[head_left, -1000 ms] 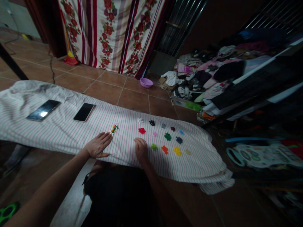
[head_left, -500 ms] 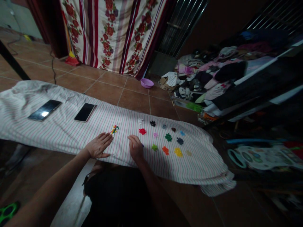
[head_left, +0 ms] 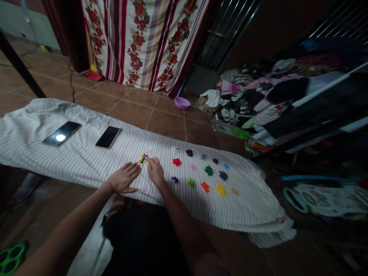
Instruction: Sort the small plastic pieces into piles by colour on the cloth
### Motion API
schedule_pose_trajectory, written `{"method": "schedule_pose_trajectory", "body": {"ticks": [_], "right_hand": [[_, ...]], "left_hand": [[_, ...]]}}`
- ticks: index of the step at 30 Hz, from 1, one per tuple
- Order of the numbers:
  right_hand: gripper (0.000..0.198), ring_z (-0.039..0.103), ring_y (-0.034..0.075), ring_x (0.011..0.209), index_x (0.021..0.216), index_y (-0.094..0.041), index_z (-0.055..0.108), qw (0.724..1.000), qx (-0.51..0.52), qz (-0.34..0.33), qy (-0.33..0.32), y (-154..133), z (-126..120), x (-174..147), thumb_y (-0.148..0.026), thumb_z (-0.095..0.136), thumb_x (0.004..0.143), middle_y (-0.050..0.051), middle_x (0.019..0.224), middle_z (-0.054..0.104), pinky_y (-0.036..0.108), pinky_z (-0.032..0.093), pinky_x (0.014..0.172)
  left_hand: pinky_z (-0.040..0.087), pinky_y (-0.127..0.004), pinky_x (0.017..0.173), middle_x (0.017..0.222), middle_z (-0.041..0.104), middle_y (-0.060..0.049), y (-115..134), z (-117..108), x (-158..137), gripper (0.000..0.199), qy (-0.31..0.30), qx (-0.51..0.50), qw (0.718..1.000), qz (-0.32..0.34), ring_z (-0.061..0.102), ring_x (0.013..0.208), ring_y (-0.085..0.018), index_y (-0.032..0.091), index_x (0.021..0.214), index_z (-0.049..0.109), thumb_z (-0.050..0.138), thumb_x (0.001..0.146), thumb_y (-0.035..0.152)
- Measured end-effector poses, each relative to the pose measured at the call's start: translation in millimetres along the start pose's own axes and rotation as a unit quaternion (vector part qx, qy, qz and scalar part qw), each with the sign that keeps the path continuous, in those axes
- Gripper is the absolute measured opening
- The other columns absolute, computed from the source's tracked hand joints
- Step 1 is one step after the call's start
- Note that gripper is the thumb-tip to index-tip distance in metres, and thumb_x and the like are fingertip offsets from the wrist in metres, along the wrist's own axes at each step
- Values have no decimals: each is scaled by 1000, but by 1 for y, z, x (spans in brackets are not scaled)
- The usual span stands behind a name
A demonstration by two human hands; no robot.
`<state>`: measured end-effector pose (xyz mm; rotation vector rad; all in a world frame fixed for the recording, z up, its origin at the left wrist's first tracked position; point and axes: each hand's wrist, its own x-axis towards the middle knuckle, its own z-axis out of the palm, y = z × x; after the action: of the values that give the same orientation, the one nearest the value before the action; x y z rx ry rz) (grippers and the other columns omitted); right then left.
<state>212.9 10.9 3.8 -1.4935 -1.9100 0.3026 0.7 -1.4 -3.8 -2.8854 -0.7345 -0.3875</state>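
My left hand (head_left: 125,178) lies flat on the striped cloth, fingers stretched out beside a small mixed-colour cluster of tiny pieces (head_left: 142,161). From the right, my right hand (head_left: 155,171) reaches to that cluster with its fingers drawn together and the index fingertip at its edge. Whatever sits in those fingers is too small to make out. Sorted by colour, little heaps lie to the right, among them a red heap (head_left: 176,162), a dark blue heap (head_left: 175,179), a lime green heap (head_left: 191,183), a dark green heap (head_left: 209,170) and a yellow heap (head_left: 221,189).
Two phones lie on the cloth at left: a shiny phone (head_left: 61,133) and a dark phone (head_left: 108,137). Beyond the cloth, a purple basin (head_left: 182,102) stands on the tiled floor. A large heap of clothes (head_left: 253,92) fills the right side.
My right hand has moved left, from beside the dark blue heap to the mixed cluster. The dark blue heap is now uncovered. My left hand stays flat; the whole view has shifted slightly.
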Motion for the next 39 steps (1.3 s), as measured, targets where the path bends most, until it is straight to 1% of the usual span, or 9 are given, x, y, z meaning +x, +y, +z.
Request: {"method": "schedule_pose_trajectory", "body": {"ticks": [5,11,14,18,21,26,31,35,39], "right_hand": [[38,61,19,90,118,-29,67,997,-38,35,-57,-5,4,14,-13,46,91,6,100,62,29,50,78],[40,61,18,95,122,-32,63,981,-103,67,-151,-16,-7,26,-16,37,96,5,111,60,27,47,77],[37,60,16,95,123,-33,62,977,-108,77,-168,-19,-11,28,-19,38,97,3,111,59,25,45,77],[28,59,15,96,117,-30,62,980,-100,73,-156,-17,-11,28,-22,47,95,2,109,59,24,44,79],[22,59,15,94,111,-28,63,983,-94,73,-137,-14,-8,26,-22,49,94,2,106,60,24,44,79],[17,60,15,94,103,-25,63,993,-63,56,-87,-8,-2,21,-19,50,92,3,103,63,25,45,81],[15,61,16,88,95,-22,61,998,5,54,-25,0,3,13,-15,50,87,3,97,65,28,48,84],[16,62,15,82,91,-22,60,996,63,65,14,5,6,5,-13,50,82,2,91,65,28,51,80],[17,63,15,78,89,-23,59,993,94,71,27,3,6,-3,-13,50,79,1,89,65,27,52,75]], "left_hand": [[33,-54,108,140,48,-27,-1,-1,0,80,-14,6,1000,4,42,132,-42,1,138,45,46,88,64],[35,-54,107,139,49,-26,-1,-3,1,78,-8,-8,1000,3,42,133,-40,4,138,44,45,89,63],[36,-54,107,138,50,-26,-1,-4,1,78,-11,-2,1000,4,44,131,-41,3,137,46,45,88,64],[35,-54,107,139,50,-26,-1,-2,1,77,-10,-1,1000,0,45,130,-40,4,137,46,45,88,64],[35,-54,107,139,50,-26,-1,-1,0,78,-13,1,1000,-1,44,131,-40,4,138,46,46,88,64],[34,-54,107,139,49,-27,0,-1,0,80,-13,8,1000,4,44,131,-42,1,137,46,47,88,64],[33,-53,108,140,49,-26,0,-1,1,79,-18,7,1000,-1,43,132,-41,3,138,46,47,88,64],[33,-54,108,140,48,-27,0,-2,1,81,-21,7,1000,-1,41,133,-41,2,139,45,46,88,65],[32,-53,109,142,47,-27,0,-1,0,82,-19,7,1000,-4,41,134,-40,2,140,44,47,88,66]]}}
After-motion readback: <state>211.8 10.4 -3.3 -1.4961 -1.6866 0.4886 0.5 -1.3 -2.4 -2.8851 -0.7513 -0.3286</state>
